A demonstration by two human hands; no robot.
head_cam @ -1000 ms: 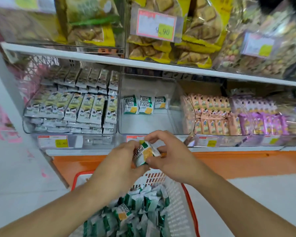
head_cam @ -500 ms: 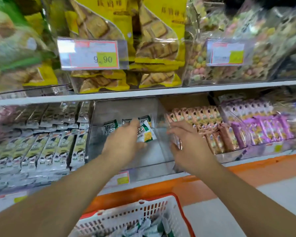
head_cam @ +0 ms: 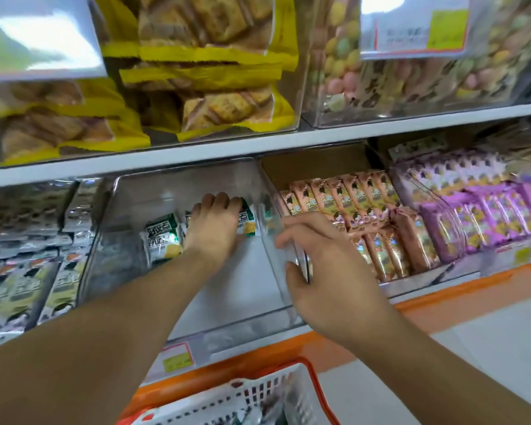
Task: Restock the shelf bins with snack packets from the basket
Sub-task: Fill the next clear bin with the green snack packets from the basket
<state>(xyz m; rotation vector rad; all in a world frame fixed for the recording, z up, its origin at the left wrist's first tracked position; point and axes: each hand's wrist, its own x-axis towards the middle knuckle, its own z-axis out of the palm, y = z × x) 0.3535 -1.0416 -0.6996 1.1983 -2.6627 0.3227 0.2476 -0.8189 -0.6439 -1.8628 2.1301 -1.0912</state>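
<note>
A clear plastic bin (head_cam: 184, 308) sits on the middle shelf, nearly bare, with a short row of green-and-white snack packets (head_cam: 160, 237) at its back. My left hand (head_cam: 212, 228) reaches deep into the bin, fingers curled over a green-and-white packet (head_cam: 248, 223) at the right end of that row. My right hand (head_cam: 328, 271) grips the bin's clear right wall near the front. The white basket with a red rim (head_cam: 258, 397) is at the bottom edge, its packets mostly out of view.
Left of the bin lie rows of grey-green packets (head_cam: 22, 286); to the right are pink packets (head_cam: 368, 228) and purple packets (head_cam: 485, 216). The upper shelf holds yellow biscuit bags (head_cam: 209, 96) and a bin of pastel sweets (head_cam: 396, 78). An orange base strip (head_cam: 460, 286) runs below.
My left hand carried the packet from above the basket up into the bin and to its back row. My right hand let go of it and took the bin's right wall.
</note>
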